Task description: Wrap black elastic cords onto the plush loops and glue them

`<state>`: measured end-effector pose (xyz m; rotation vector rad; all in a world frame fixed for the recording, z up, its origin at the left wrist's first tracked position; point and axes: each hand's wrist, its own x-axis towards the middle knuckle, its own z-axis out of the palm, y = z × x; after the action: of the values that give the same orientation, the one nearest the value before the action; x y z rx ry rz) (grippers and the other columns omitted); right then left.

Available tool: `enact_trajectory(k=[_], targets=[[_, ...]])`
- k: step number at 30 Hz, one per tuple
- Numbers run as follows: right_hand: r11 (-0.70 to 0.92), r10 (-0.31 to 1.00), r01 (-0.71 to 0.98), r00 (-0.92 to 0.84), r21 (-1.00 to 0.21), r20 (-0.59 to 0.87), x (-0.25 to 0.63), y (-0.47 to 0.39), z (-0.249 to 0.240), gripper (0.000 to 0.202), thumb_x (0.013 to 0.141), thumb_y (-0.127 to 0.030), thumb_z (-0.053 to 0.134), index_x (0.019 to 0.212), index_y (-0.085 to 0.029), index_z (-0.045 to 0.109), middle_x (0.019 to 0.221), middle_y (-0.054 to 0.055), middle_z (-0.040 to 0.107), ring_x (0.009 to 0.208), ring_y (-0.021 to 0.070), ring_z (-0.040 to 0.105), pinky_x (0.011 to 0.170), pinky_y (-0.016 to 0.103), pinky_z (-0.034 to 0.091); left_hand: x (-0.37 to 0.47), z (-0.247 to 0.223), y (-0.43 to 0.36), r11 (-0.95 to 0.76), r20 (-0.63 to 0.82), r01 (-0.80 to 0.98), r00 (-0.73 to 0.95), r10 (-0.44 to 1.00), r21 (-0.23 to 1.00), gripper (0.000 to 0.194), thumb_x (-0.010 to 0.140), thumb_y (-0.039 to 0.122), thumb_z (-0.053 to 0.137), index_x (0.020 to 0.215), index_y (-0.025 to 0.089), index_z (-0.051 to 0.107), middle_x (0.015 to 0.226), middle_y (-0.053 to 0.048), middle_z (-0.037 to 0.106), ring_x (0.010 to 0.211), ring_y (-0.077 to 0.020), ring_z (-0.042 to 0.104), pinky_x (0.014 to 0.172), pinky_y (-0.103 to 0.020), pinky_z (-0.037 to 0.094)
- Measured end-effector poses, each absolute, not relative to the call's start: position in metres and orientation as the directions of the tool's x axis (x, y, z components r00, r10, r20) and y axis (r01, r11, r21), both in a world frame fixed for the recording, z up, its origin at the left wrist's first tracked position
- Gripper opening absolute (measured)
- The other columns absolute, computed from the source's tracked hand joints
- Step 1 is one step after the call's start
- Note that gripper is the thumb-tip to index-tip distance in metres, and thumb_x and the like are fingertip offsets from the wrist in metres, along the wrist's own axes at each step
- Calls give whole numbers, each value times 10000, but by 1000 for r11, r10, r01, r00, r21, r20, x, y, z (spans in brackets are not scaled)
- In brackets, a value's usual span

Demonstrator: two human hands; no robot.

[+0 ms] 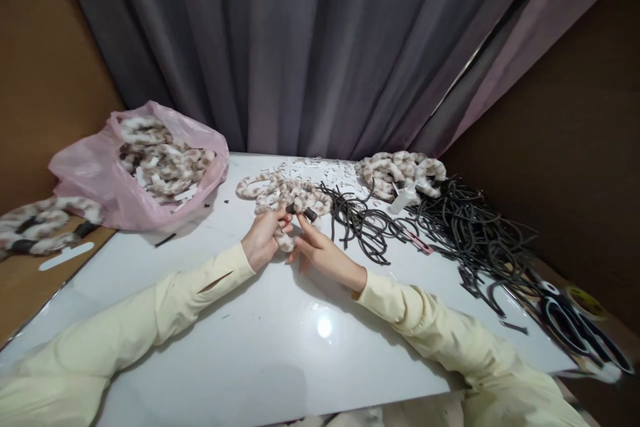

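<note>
My left hand [265,235] is closed, pinching a plush spotted fur cord [285,240] near its black end. Opposite it, my right hand [327,255] has its index finger stretched to the black end and its thumb by the fur, so the cord sits between both hands. Short black sleeve-like pieces [310,214] show at the fingertips, partly covered by them. Just behind the hands lies a heap of similar spotted fur cords [265,188] on the white table [280,340]. Many thin black cords [363,220] lie to the right of my right hand.
A pink plastic bag [100,177] full of fur pieces stands at left, with more fur cords [45,220] beside it. At right are another fur heap [395,170], a small translucent bottle [403,200], a large black cord pile [475,227], a pink tool [419,241] and scissors [567,323].
</note>
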<state>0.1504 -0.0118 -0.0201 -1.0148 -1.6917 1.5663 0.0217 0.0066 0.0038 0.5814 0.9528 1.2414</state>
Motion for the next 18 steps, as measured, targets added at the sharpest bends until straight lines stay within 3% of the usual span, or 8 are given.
enact_trajectory(k=[3,6,10,12,15,18], targets=[[31,867,130,-497,-991,-38,152,-11,-20,550,909,-156,336,1439,-173,191,611,-5,584,502,103,552,433,191,435,20,11,8,360,-388,-550,71,919,753,274,800,77,458,545,151,390,436,79,310,320,-26,284,335,-132,271],[98,895,181,-445,-978,7,154,-10,-19,503,907,-176,330,1409,-168,296,591,2,589,481,115,557,441,207,428,19,19,9,401,-431,-572,89,898,716,273,797,17,411,559,148,389,443,80,300,320,-20,276,333,-112,260],[369,894,358,-389,-858,222,157,-10,-16,391,896,-228,397,1274,-198,492,979,88,642,590,122,580,600,265,476,20,22,7,415,-441,-578,103,891,703,280,802,-4,375,570,153,376,456,73,315,326,-18,270,342,-108,272],[465,869,440,-392,-768,302,157,-9,-15,331,895,-244,422,1197,-183,541,1063,106,618,635,130,581,666,278,468,22,21,5,420,-441,-561,107,891,713,283,807,1,371,568,152,376,457,71,320,326,-16,269,355,-113,288],[450,875,473,-403,-757,268,157,-7,-15,252,896,-274,446,1089,-158,561,775,54,644,593,137,566,619,253,442,25,18,1,412,-425,-511,98,900,754,301,823,31,371,547,150,371,449,71,319,324,-11,256,373,-122,299],[280,927,406,-351,-870,135,156,-5,-16,157,868,-290,505,942,-163,560,527,-33,538,499,120,529,542,215,406,27,15,-3,368,-375,-426,70,924,827,319,842,117,411,527,152,380,431,66,329,325,-19,256,361,-142,260]])
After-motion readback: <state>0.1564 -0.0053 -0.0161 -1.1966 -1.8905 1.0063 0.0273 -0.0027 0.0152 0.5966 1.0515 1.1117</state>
